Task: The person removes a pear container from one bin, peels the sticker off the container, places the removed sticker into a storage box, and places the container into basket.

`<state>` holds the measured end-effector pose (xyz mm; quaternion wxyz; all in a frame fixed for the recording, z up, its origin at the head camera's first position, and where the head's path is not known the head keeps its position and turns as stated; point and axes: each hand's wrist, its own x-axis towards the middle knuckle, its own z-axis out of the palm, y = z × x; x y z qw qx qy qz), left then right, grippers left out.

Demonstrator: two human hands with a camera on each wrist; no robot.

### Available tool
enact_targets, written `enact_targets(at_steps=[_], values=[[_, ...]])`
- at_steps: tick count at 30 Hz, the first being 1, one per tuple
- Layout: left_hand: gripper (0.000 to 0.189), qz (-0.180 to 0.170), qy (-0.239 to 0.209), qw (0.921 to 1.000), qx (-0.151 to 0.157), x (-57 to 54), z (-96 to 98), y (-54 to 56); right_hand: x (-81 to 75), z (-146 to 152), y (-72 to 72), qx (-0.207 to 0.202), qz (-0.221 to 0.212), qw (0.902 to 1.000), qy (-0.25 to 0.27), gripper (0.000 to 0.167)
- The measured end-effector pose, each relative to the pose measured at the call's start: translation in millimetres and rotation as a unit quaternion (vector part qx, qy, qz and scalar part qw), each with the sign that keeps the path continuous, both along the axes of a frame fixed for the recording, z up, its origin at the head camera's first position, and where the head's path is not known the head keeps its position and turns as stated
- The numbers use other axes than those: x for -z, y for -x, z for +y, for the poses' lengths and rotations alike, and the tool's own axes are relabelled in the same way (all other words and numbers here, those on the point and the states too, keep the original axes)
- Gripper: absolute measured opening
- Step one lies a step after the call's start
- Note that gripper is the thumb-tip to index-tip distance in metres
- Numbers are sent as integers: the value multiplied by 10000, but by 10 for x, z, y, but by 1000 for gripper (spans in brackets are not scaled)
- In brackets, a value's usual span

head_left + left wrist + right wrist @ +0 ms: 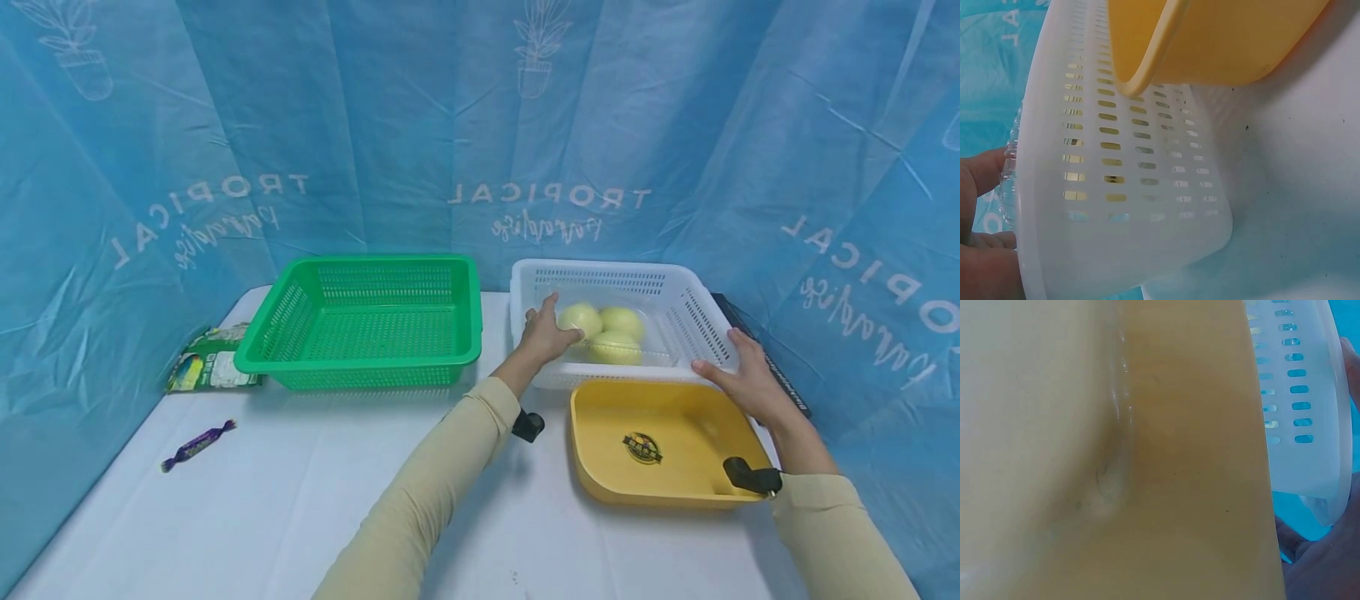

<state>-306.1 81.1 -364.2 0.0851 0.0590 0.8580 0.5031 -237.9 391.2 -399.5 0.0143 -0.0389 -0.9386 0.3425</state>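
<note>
A white perforated basket (622,268) holds a clear plastic box (658,333) with several round yellow-green fruits (617,346). At the basket's left end is my left hand (546,337), its fingers spread inside the rim. Ribbed clear plastic (1011,156) meets a finger of that hand in the left wrist view. My right hand (750,383) grips the basket's front right corner, thumb at the front rim and fingers at the side. The yellow basin (675,475) sits just in front of the basket, below my right forearm.
A green perforated basket (358,367) stands to the left. Beside it lie a green printed packet (213,358) and a purple wrapped candy (198,444). A dark flat box (787,387) shows past the white basket's right end. Blue curtains (405,125) surround the white table (315,492).
</note>
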Motion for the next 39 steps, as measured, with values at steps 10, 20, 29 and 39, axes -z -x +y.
enact_targets(at_steps=[10,20,29,39], values=[[83,-129,102,9999,32,10,-12,-2,1,-18,-1,-1,-56,10000,18,103],[84,-181,119,9998,-42,3,-14,23,-10,-21,7,-47,30,10000,-13,103],[85,-373,-71,9992,-112,-33,-33,10,-3,-17,15,-54,61,10000,-4,102],[83,-353,-420,9985,4,-61,-90,-51,-13,-8,2,-14,44,10000,4,102]])
